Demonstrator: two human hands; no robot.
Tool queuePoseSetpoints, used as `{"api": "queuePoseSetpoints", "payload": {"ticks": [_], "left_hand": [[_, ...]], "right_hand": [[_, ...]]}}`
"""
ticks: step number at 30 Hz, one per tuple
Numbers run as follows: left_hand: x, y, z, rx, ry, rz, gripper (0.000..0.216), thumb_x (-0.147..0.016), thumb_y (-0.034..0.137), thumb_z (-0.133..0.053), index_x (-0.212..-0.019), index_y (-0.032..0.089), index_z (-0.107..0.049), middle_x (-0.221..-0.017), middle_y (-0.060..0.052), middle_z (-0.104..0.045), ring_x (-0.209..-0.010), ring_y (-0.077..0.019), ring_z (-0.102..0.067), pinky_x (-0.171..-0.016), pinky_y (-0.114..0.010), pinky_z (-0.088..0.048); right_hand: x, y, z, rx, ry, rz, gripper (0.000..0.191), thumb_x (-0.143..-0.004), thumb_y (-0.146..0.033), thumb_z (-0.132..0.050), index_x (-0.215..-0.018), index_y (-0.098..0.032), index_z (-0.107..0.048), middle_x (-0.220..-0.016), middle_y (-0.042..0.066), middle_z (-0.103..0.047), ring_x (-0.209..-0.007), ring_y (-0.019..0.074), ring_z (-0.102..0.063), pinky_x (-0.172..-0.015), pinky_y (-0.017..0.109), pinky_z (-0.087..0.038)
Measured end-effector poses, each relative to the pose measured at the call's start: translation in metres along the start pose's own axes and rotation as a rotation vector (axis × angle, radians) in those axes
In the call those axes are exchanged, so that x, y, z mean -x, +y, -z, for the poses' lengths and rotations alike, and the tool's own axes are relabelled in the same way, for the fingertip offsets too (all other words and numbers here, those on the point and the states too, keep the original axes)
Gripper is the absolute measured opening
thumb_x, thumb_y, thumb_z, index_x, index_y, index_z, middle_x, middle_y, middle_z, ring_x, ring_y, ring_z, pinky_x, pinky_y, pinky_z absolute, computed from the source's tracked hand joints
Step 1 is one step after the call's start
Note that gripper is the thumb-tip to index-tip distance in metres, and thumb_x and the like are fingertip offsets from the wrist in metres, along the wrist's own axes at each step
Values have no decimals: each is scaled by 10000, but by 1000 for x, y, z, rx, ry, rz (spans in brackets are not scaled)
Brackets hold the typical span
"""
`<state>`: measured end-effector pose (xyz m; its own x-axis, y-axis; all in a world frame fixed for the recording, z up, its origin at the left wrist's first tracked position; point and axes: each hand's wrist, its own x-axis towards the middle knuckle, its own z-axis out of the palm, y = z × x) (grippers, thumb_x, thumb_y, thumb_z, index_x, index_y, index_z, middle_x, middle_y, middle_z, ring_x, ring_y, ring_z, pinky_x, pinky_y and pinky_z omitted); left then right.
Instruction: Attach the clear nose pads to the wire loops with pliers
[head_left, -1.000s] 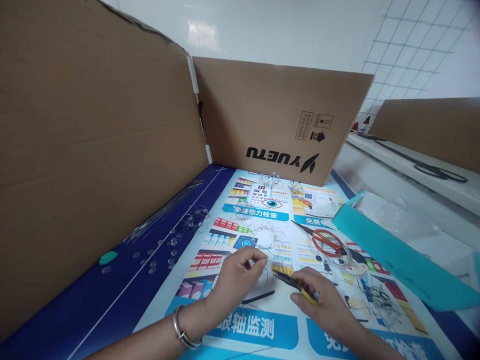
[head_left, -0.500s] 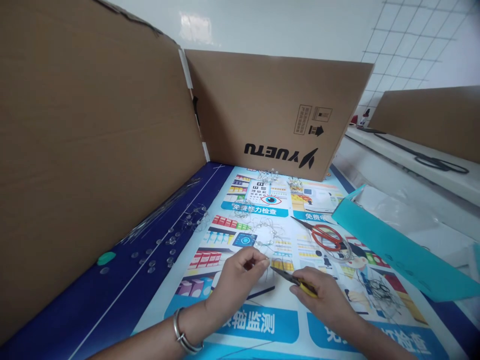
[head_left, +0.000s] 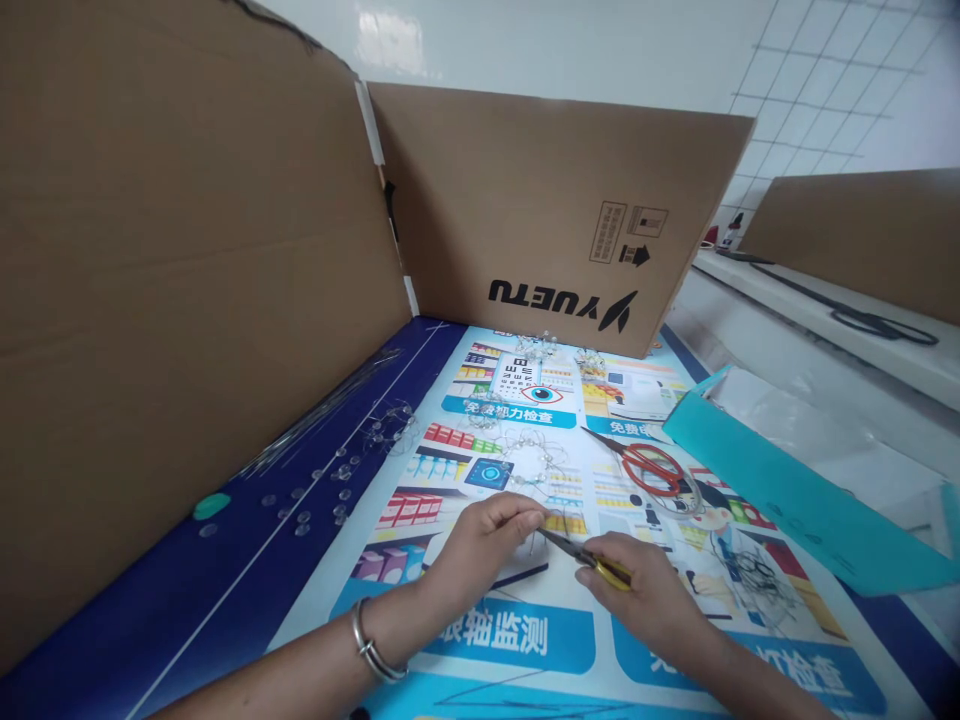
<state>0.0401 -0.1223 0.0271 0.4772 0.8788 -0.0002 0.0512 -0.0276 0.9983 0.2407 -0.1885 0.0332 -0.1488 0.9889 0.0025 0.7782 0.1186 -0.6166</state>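
My left hand [head_left: 499, 540], a metal bangle [head_left: 367, 640] at its wrist, is closed in a pinch; thin wire shows around the fingertips, but the held piece is mostly hidden. In my right hand [head_left: 637, 580] are pliers [head_left: 592, 562] with yellow-and-black handles. Their narrow dark jaws point left and reach the fingertips of my left hand. Just beyond the hands lies a ring of wire and clear beads [head_left: 529, 460]. Scissors with red handles [head_left: 652, 470] rest to the right of it.
Loose clear beads [head_left: 303, 517], a green piece [head_left: 212, 506] and straight wires [head_left: 322, 415] lie at left. More beaded wire pieces [head_left: 536, 347] sit near the cardboard panel [head_left: 555, 200]. At right are a tangle of wire [head_left: 757, 580] and a teal box [head_left: 802, 490].
The pliers' tips have moved left and up to the left fingertips, from a small gap before. The left fingers have closed in slightly. The view has shifted a little.
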Motion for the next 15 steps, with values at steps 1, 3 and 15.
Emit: {"api": "queuePoseSetpoints", "payload": {"ticks": [1,3,15], "left_hand": [[0,1,-1,43,-7,24,249,-829,365,-511,-840,157,-648,-828,-47,-626,-726,-149,-550,-690,-266,-439],[0,4,-1,146,-27,61,261,-845,377,-484,-813,148,-606,-776,-40,-631,-714,-148,-566,-690,-276,-453],[-8,8,4,327,-118,298,276,-829,406,-501,-740,145,-482,-663,-38,-649,-591,-136,-635,-542,-223,-428]], "right_hand": [[0,0,-1,8,2,10,160,-793,-337,-534,-879,-232,-618,-824,11,-637,-744,169,-583,-649,276,-451],[0,4,-1,51,26,46,166,-804,-339,-526,-901,-229,-604,-812,11,-625,-724,159,-576,-629,267,-452],[-1,30,12,791,403,546,248,-808,-227,-543,-1047,-184,-593,-922,90,-612,-877,231,-531,-781,390,-393]]}}
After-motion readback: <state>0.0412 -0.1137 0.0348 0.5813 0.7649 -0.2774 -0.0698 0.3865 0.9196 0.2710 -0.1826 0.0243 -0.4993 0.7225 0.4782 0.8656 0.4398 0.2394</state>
